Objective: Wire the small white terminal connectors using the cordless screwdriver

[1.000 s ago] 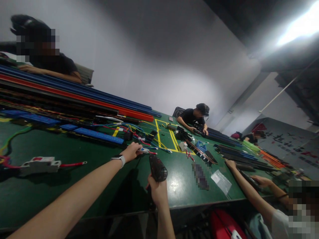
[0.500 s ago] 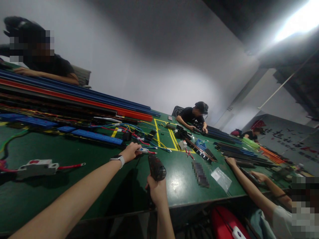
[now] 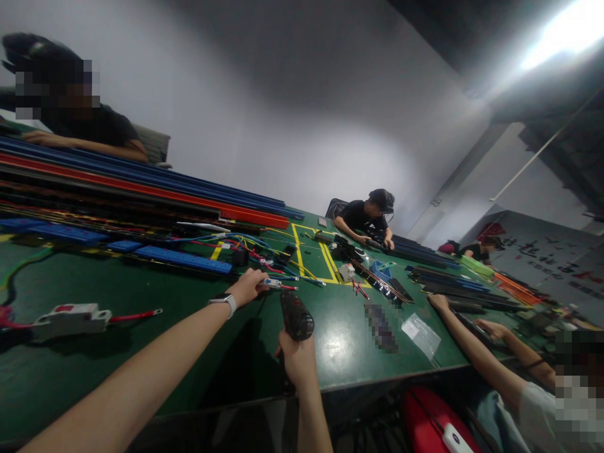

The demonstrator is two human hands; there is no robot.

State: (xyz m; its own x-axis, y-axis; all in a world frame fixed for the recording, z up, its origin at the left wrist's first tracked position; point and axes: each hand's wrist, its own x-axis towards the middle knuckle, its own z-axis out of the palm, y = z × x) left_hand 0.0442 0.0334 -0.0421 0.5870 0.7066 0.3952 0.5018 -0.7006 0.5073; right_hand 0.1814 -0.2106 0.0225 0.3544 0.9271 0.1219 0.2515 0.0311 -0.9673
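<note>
My left hand (image 3: 249,287) reaches across the green table (image 3: 155,352) and is closed on a small white and blue part (image 3: 272,284) with a red wire end. My right hand (image 3: 297,360) grips the handle of a black electric screwdriver (image 3: 296,314), whose nose points up toward that part. A white watch (image 3: 224,302) sits on my left wrist. The screwdriver's tip is just below the part; I cannot tell if they touch.
A white circuit breaker (image 3: 70,318) with a red wire lies at left. Long blue and red rails (image 3: 155,192) and blue strips (image 3: 184,258) run along the back, with loose wires (image 3: 245,242). A clear bag (image 3: 421,335) lies right. Other people work around the table (image 3: 476,352).
Hands and screwdriver hold almost the same pose; the view has drifted slightly, and the screwdriver sits a little higher toward the part.
</note>
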